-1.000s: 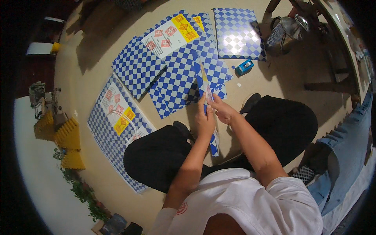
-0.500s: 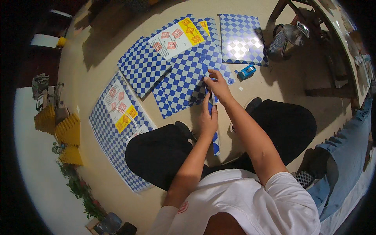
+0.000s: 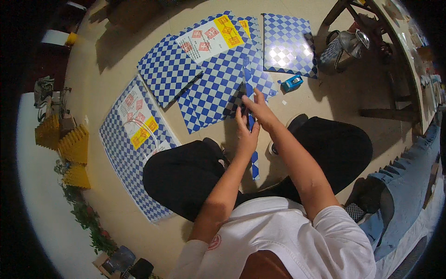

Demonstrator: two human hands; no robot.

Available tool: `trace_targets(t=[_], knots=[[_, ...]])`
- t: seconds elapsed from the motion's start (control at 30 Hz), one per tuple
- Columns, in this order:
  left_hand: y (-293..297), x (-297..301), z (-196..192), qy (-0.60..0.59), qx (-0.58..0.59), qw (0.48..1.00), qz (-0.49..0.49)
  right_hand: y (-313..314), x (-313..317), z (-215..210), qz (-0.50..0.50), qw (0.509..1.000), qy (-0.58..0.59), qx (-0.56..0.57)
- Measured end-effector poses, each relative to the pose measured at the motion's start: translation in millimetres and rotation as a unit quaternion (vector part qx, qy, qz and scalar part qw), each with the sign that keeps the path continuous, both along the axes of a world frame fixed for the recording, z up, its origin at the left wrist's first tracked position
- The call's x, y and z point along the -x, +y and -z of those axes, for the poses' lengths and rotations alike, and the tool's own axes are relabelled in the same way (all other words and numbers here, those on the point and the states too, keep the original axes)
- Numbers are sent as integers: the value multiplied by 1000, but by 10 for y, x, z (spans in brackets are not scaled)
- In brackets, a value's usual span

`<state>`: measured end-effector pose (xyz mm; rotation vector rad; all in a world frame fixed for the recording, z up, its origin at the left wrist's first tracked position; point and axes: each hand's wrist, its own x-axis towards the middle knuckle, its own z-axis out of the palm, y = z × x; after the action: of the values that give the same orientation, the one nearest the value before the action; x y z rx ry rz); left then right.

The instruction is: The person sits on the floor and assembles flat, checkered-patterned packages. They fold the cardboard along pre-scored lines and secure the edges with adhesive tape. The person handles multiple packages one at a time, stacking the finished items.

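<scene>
Both hands are on a long, narrow blue-and-white checkered strip (image 3: 255,167) that runs from between my knees out over the checkered sheets. My left hand (image 3: 247,135) is closed round its middle, with the thumb on the right side. Just beyond it, my right hand (image 3: 263,112) has its thumb and forefinger on either side of the strip. Ahead lies a large checkered sheet (image 3: 218,88), partly under a folded checkered piece (image 3: 168,69) on the left. A white, yellow and red printed panel (image 3: 204,41) shows at its far end.
A blue tape dispenser (image 3: 292,83) sits right of the sheets, near another checkered piece (image 3: 288,44). Left of my knee lies a checkered package (image 3: 134,153) with a white cord (image 3: 151,132). A metal lamp-like object (image 3: 350,43) stands by a wooden table (image 3: 395,113).
My right hand has slid down the strip toward me and its fingers have loosened somewhat. My left hand still grips the strip. The whole view has shifted slightly.
</scene>
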<state>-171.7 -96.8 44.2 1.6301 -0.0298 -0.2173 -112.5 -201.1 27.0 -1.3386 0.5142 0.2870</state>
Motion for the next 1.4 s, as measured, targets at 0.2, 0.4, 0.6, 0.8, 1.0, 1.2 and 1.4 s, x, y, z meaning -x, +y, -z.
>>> trace_targets(t=[0.2,0.4,0.6,0.8,1.0,1.2,1.4], knots=[[161,-7,46,52,-102,989,98,-147,153,34,-3,999,-15,-33],[197,-16,40,105,-98,987,75,-177,38,147,-43,996,-73,26],[378,146,461,111,-110,988,4,-5,531,-125,-81,997,-5,10],[478,1036,0,41,-244,967,68,21,839,411,-98,980,-49,165],[387,743,-603,24,-232,972,14,173,717,-109,-18,983,-172,56],[380,-292,-698,-71,-273,959,-11,191,539,-126,-20,988,-141,63],[329,-772,-283,-35,-262,964,-5,374,739,127,-124,963,-214,109]])
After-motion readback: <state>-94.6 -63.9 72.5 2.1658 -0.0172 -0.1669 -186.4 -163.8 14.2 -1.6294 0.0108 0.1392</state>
